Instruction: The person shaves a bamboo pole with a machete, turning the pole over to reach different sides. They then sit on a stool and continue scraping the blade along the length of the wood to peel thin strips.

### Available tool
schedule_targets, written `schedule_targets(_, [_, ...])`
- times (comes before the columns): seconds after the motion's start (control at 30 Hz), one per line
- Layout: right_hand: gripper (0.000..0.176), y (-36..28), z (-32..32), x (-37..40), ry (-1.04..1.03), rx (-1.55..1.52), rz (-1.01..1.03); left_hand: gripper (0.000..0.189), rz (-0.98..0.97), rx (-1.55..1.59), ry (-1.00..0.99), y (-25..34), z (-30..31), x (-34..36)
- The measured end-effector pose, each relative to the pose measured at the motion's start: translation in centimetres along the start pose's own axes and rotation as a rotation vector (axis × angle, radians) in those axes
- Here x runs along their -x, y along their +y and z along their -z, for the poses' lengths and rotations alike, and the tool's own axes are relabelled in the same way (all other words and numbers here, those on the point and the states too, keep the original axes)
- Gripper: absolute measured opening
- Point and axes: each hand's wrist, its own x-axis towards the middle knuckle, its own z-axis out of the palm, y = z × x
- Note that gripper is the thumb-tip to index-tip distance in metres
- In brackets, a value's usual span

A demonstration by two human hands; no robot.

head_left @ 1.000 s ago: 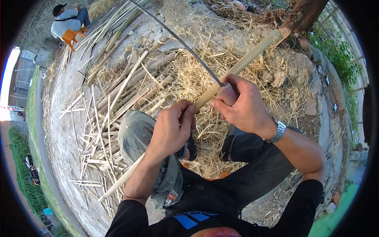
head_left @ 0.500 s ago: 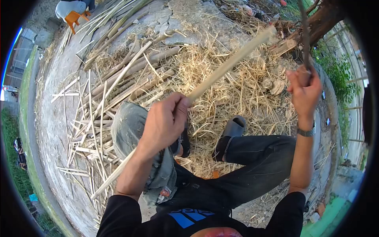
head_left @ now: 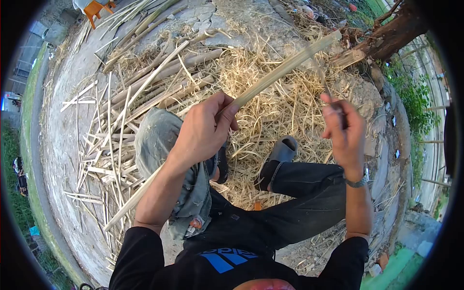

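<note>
A long pale bamboo strip (head_left: pixel 285 69) runs from the lower left, under my left forearm, up to the upper right. My left hand (head_left: pixel 205 128) is wrapped round it near its middle, above a grey-green cloth (head_left: pixel 162 140) draped over my left knee. My right hand (head_left: pixel 344 128) grips the dark handle of a knife (head_left: pixel 322 79), whose blade is smeared by motion and points up towards the strip's far part. Whether the blade touches the strip I cannot tell.
Curly shavings (head_left: pixel 261 111) cover the ground around my feet. Split bamboo pieces (head_left: pixel 116 145) and poles (head_left: pixel 193 67) lie to the left. A tree trunk (head_left: pixel 396 34) leans in at the upper right, and an orange stool (head_left: pixel 94 10) stands at the upper left.
My right hand has moved left and lower with the knife, closer to the bamboo strip. The blade, upright before, now tilts left. My left hand still holds the strip, almost in place.
</note>
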Motion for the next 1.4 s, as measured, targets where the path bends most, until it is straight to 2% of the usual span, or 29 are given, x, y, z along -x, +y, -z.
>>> schedule_targets(0.03, [0.040,-0.1,-0.8,0.3,-0.095,0.069,0.048,0.026,-0.004,0.028,-0.007,-0.1,-0.1,-0.1])
schedule_targets(0.07, [0.040,-0.7,-1.4,0.6,-0.090,0.065,0.044,0.026,-0.005,0.023,-0.012,0.3,-0.1,-0.1])
schedule_targets(0.13, [0.048,-1.8,-2.2,1.0,-0.272,0.261,0.076,0.025,0.040,0.013,-0.045,1.0,0.1,0.0])
schedule_targets(0.17, [0.048,-1.3,-2.6,1.2,-0.273,0.258,0.073,0.025,0.042,0.011,-0.046,0.8,0.0,0.0])
schedule_targets(0.23, [0.056,0.1,-3.8,1.4,-0.231,0.384,0.425,0.023,0.010,0.024,-0.036,0.1,-0.3,0.0])
schedule_targets(0.33, [0.056,-0.2,-4.1,1.9,-0.299,0.449,0.359,0.021,0.008,0.002,-0.031,-0.4,-0.5,0.0])
schedule_targets(0.43, [0.055,0.0,-4.3,1.7,-0.305,0.481,0.385,0.020,0.026,-0.013,-0.030,-0.5,-0.4,0.1])
schedule_targets(0.87, [0.055,-0.4,-4.2,0.9,-0.431,0.426,0.298,0.017,-0.009,-0.159,0.041,-1.1,-1.0,0.2])
schedule_targets(0.93, [0.051,-1.6,-3.8,0.4,-0.661,0.389,0.015,0.015,0.045,-0.187,0.001,-0.8,-0.8,0.2])
schedule_targets(0.97, [0.051,-1.3,-3.9,0.6,-0.659,0.390,0.013,0.015,0.043,-0.187,-0.001,-0.9,-0.9,0.3])
schedule_targets(1.03, [0.047,-0.6,-4.1,0.7,-0.576,0.350,0.141,0.015,0.019,-0.176,0.000,-1.0,-0.9,0.2])
schedule_targets(1.4, [0.046,-0.6,-3.4,0.6,-0.620,0.343,0.130,0.016,0.022,-0.149,-0.010,-0.9,-1.3,0.4])
